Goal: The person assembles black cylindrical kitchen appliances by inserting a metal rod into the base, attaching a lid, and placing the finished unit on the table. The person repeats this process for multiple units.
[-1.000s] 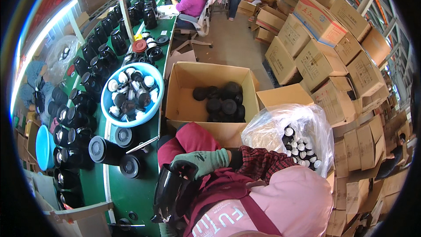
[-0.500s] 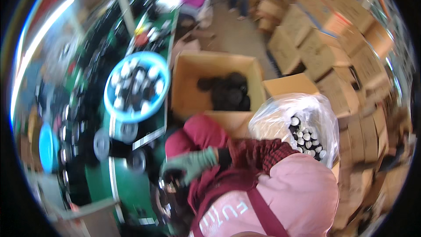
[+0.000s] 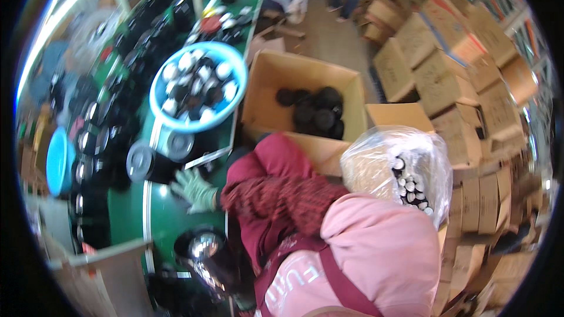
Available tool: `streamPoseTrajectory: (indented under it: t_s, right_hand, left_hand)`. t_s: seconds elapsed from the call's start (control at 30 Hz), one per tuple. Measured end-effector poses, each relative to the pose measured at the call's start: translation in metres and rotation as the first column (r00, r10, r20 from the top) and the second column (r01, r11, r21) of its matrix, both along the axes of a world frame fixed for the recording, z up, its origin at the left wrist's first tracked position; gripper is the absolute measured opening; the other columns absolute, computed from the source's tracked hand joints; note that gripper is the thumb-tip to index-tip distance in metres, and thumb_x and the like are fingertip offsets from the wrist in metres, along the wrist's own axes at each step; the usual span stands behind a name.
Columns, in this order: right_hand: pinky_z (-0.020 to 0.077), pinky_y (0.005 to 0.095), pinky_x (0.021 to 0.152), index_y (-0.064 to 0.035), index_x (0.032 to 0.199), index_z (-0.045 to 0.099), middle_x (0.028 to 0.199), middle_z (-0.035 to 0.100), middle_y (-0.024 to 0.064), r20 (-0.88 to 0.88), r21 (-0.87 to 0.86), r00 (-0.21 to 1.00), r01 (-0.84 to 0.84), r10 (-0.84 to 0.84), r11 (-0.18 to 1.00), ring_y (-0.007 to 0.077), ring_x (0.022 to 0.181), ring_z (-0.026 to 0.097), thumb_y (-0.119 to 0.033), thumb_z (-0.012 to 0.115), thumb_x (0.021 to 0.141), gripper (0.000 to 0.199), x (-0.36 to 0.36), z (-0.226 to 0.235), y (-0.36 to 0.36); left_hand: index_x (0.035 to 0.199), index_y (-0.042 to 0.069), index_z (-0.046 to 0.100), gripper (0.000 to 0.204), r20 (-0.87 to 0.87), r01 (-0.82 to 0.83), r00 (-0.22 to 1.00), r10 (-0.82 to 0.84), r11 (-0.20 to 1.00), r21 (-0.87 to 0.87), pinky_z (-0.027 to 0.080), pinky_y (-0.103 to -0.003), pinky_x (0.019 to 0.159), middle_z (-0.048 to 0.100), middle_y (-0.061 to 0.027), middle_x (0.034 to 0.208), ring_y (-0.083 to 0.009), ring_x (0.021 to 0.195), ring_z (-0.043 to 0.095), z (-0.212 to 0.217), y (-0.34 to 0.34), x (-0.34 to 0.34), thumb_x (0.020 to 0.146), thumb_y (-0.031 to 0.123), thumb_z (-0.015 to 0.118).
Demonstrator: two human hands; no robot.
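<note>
My right hand [image 3: 194,191] wears a green glove and reaches left across my lap over the green table [image 3: 132,217], fingers spread and holding nothing. It hovers just below a black round pot with a shiny lid [image 3: 140,161]. A dark red plaid sleeve [image 3: 276,199] covers that arm. A black pot with a shiny metal inside [image 3: 205,252] sits low beside my lap, below the hand. My left hand is hidden.
A blue basin [image 3: 235,61] of black and silver parts stands on the table among several black pots. An open cardboard box [image 3: 276,76] holds black round pieces. A clear plastic bag [image 3: 405,164] of small caps and stacked cartons [image 3: 446,82] stand to the right. A person sits far back.
My gloved hand has moved from my lap out to the left over the table, and its fingers have spread. The view has swung and blurred.
</note>
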State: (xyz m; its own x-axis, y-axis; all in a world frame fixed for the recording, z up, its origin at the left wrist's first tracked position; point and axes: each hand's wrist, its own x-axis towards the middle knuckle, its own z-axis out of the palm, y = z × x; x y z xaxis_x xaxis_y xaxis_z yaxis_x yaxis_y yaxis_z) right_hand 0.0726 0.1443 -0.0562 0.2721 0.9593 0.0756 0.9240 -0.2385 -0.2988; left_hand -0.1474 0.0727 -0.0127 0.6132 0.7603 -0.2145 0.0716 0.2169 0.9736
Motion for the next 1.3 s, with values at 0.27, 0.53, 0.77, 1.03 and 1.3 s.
streamPoseTrajectory:
  t_s: [0.27, 0.53, 0.77, 1.03, 1.3]
  right_hand:
    - [0.035, 0.0716, 0.107, -0.0212, 0.163, 0.026, 0.167, 0.014, 0.0309, 0.054, -0.481, 0.998, -0.005, 0.036, 0.877, 0.0555, 0.149, 0.025, -0.069, 0.082, 0.066, 0.122, 0.013, 0.007, 0.031]
    - [0.0278, 0.0633, 0.114, -0.021, 0.159, 0.034, 0.158, 0.028, 0.0309, -0.182, 0.196, 0.983, 0.038, -0.001, 0.98, 0.0514, 0.145, 0.03, -0.061, 0.088, 0.056, 0.123, 0.028, -0.013, -0.013]
    - [0.046, 0.0355, 0.107, -0.008, 0.158, 0.032, 0.152, 0.046, 0.0099, -0.872, 0.24, -0.314, 0.393, 0.375, 0.888, 0.024, 0.138, 0.048, -0.016, 0.08, 0.087, 0.086, 0.049, 0.111, -0.162]
    - [0.0213, 0.0402, 0.124, -0.0061, 0.159, 0.033, 0.161, 0.033, 0.0126, -0.878, 0.479, 0.133, 0.225, 0.46, 0.848, 0.029, 0.151, 0.03, -0.017, 0.086, 0.077, 0.098, 0.046, 0.122, -0.219]
    - [0.0201, 0.0407, 0.125, -0.006, 0.159, 0.033, 0.163, 0.03, 0.0136, -0.829, 0.538, 0.287, 0.175, 0.48, 0.825, 0.0301, 0.151, 0.028, -0.019, 0.086, 0.076, 0.099, 0.052, 0.119, -0.23]
  left_hand:
    - [0.141, 0.009, 0.057, 0.054, -0.044, 0.033, 0.999, -0.03, 0.997, 0.068, 0.052, -0.042, 0.1, 0.063, -0.0104, 0.136, -0.0225, 0.119, 0.063, -0.001, 0.024, 0.022, 0.094, 0.031, 0.069]
    - [0.141, 0.009, 0.057, 0.054, -0.101, 0.04, 0.995, -0.023, 0.986, 0.161, 0.053, -0.041, 0.1, 0.063, -0.0099, 0.136, -0.0219, 0.119, 0.063, 0.002, 0.028, 0.022, 0.093, 0.031, 0.071]
    - [0.14, 0.009, 0.058, 0.054, -0.177, 0.082, 0.984, -0.027, 0.946, 0.314, 0.053, -0.04, 0.101, 0.064, -0.0094, 0.136, -0.0213, 0.118, 0.063, 0.012, 0.015, -0.021, 0.093, 0.03, 0.073]
    - [0.139, 0.009, 0.058, 0.054, -0.223, 0.229, 0.964, -0.148, 0.888, 0.4, 0.053, -0.04, 0.101, 0.064, -0.0089, 0.135, -0.0207, 0.118, 0.063, -0.005, 0.012, -0.04, 0.092, 0.029, 0.075]
    - [0.139, 0.009, 0.059, 0.054, -0.266, 0.366, 0.925, -0.269, 0.819, 0.443, 0.053, -0.039, 0.101, 0.064, -0.0083, 0.135, -0.02, 0.118, 0.063, -0.076, 0.022, -0.078, 0.091, 0.029, 0.076]
